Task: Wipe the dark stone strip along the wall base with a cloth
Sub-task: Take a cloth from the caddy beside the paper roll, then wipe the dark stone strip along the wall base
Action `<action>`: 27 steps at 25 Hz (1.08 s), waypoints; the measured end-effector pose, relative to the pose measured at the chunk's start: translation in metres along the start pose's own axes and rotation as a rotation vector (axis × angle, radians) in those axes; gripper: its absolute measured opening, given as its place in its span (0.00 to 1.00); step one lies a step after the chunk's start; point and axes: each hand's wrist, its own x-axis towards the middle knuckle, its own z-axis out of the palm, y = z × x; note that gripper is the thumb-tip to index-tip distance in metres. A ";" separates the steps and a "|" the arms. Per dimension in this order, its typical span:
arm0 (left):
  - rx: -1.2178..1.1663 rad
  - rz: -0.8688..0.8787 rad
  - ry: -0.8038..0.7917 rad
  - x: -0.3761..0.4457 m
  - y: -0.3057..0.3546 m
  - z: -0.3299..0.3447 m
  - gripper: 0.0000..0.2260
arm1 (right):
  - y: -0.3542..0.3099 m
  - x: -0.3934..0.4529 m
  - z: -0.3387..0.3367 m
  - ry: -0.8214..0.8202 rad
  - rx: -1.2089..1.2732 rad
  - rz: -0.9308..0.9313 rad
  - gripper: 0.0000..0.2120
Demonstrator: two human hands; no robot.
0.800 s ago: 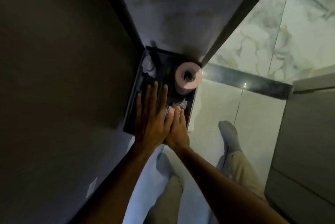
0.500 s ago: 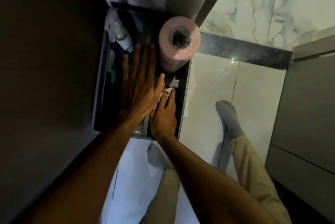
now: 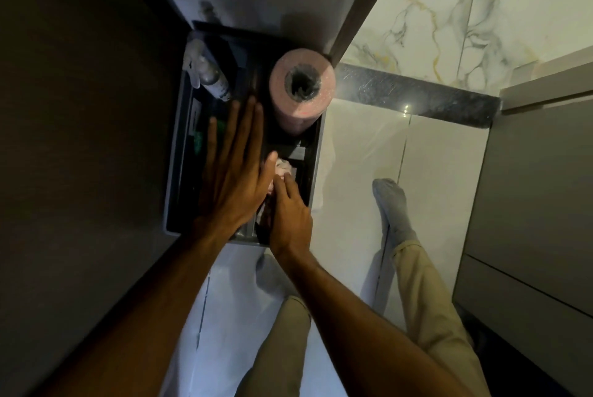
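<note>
Both hands reach deeper into the caddy (image 3: 179, 152) now: right hand (image 3: 288, 213) closes on the cloth (image 3: 282, 168), left hand (image 3: 234, 172) stays flat, open; strip (image 3: 417, 95) unwiped.

The roll (image 3: 301, 88) is pale pink with a dark hollow core, standing in a black bin (image 3: 316, 168). Right of the roll, the strip (image 3: 417, 96) is black stone flecked grey. Above the strip, the wall (image 3: 449, 11) is white marble veined grey and gold. Below the strip, the floor (image 3: 362, 152) is glossy cream tile. A grey sock (image 3: 393, 207) meets khaki trousers (image 3: 430, 306).
</note>
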 end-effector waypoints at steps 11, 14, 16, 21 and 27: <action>-0.047 0.133 0.004 0.001 0.180 -0.068 0.31 | 0.011 -0.021 -0.296 0.238 0.580 -0.009 0.19; -0.087 0.074 -0.090 0.041 0.247 -0.036 0.31 | 0.047 0.026 -0.356 0.281 0.546 0.041 0.18; -0.110 0.021 -0.143 0.066 0.282 -0.006 0.31 | 0.071 0.059 -0.379 0.255 0.598 0.125 0.15; -0.018 0.023 -0.163 0.116 0.300 0.106 0.27 | 0.143 0.156 -0.377 0.222 0.294 0.068 0.20; 0.002 -0.092 -0.285 0.166 0.234 0.293 0.34 | 0.236 0.300 -0.273 0.251 0.212 0.078 0.19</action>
